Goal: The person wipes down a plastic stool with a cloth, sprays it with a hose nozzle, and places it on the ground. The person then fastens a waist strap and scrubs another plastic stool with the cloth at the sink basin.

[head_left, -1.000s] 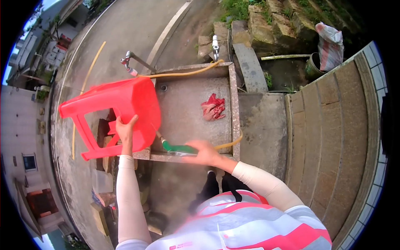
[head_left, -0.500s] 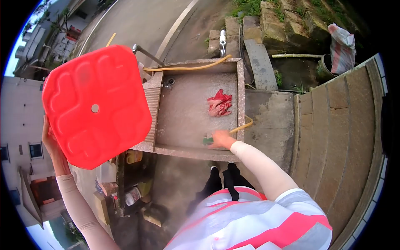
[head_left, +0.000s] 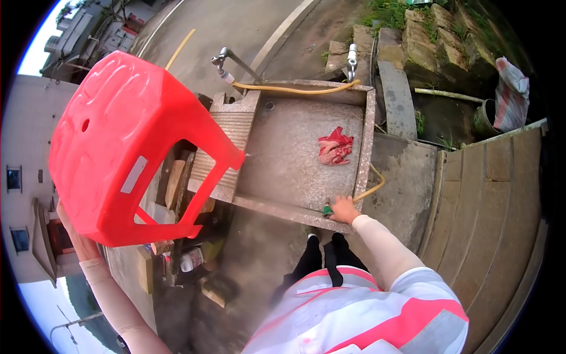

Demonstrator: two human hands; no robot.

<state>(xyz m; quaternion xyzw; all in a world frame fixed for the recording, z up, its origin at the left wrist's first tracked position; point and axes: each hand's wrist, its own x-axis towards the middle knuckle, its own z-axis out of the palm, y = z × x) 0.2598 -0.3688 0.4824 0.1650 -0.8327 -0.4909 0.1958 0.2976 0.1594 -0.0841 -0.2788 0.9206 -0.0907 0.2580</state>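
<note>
**Red Stool Held Aloft Beside Outdoor Wash Basin**

A person in a striped shirt [head_left: 377, 312] and pale sleeves holds a red plastic stool [head_left: 127, 133] at the left of a stone basin [head_left: 370, 130] outdoors. The left hand [head_left: 73, 233] has hold of the stool at the near side of its seat; much of that hand is hidden behind the plastic, and how the fingers sit cannot be told. The stool is tilted, its seat facing outward to the left and its legs pointing toward the basin. A small round hole [head_left: 86, 125] marks the seat, and a white label [head_left: 134, 174] is stuck to one side. One leg reaches across the ribbed washboard [head_left: 221, 135] joined to the basin's left side; whether the two touch cannot be told.

At the basin's near right corner, the right hand [head_left: 344, 209] is closed around a green nozzle [head_left: 328, 209], only part of which shows. A yellow hose [head_left: 372, 190] bends over the right wall just beside that hand, and another stretch runs along the far rim below two taps, one at the left [head_left: 221, 62] and one at the right [head_left: 352, 56]. A crumpled red cloth [head_left: 336, 146] lies on the basin floor toward the right wall, apart from both hands.

Beyond, at the upper right, a striped sack [head_left: 512, 97] stands by a bucket [head_left: 486, 118] near rough stone blocks [head_left: 451, 41]. Pieces of wood [head_left: 175, 184] show below the washboard.
</note>
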